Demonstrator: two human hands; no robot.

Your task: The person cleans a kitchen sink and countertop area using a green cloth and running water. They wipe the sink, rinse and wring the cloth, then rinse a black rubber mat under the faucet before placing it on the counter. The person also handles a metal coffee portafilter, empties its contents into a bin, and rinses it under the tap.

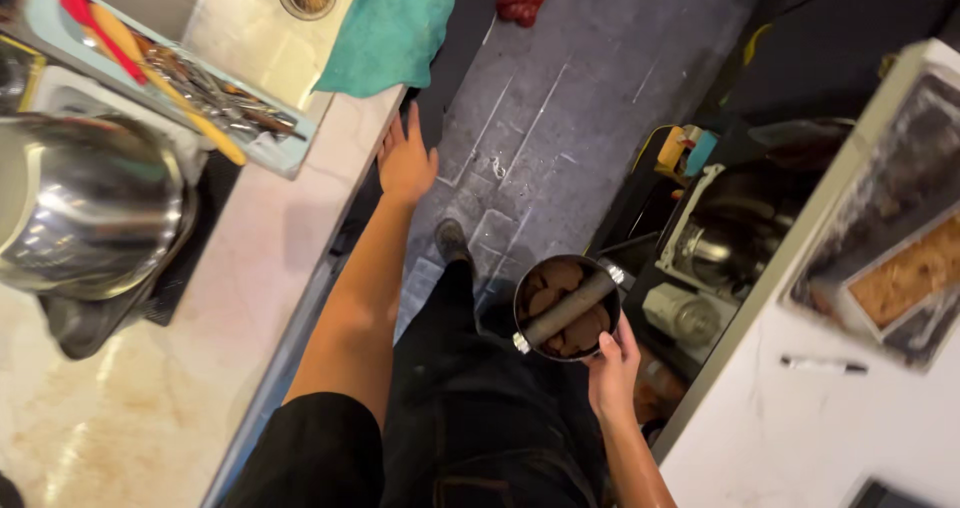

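Note:
My right hand [612,368] grips the rim of a round metal pot [566,308], held out over the dark tiled floor; brown chunks fill it and a handle bar crosses its top. My left hand [405,160] rests with fingers spread on the edge of the pale stone counter [200,368], just below a teal cloth [395,23] that hangs over the steel sink [250,18]. My dark trousers and one shoe show between the two counters.
A large steel bowl [85,208] sits on a dark tray at the left. A pale blue tray [170,73] with cutlery and red and orange utensils lies across the sink. A white counter [800,408] at right carries a pen and baking trays; shelves beneath hold metal containers.

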